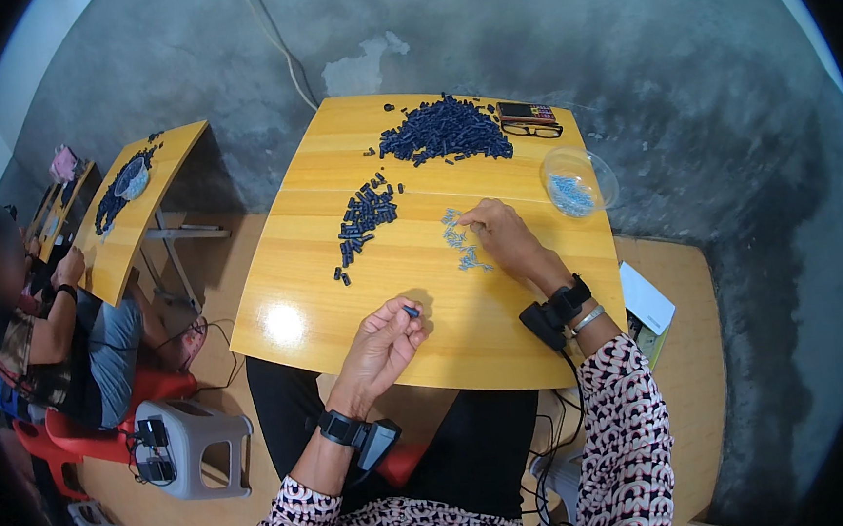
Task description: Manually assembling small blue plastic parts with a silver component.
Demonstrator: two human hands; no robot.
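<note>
Silvery pieces point(570, 195) in clear bowl point(569, 162)

this table point(292, 233) bears two dark heaps point(446, 129), one bowl point(581, 161), one phone point(525, 112).

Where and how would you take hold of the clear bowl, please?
Probably by the rim of the clear bowl, from its left: the round wall stands exposed there, while its right side reaches the edge of the table and the glasses lie beyond.
</note>
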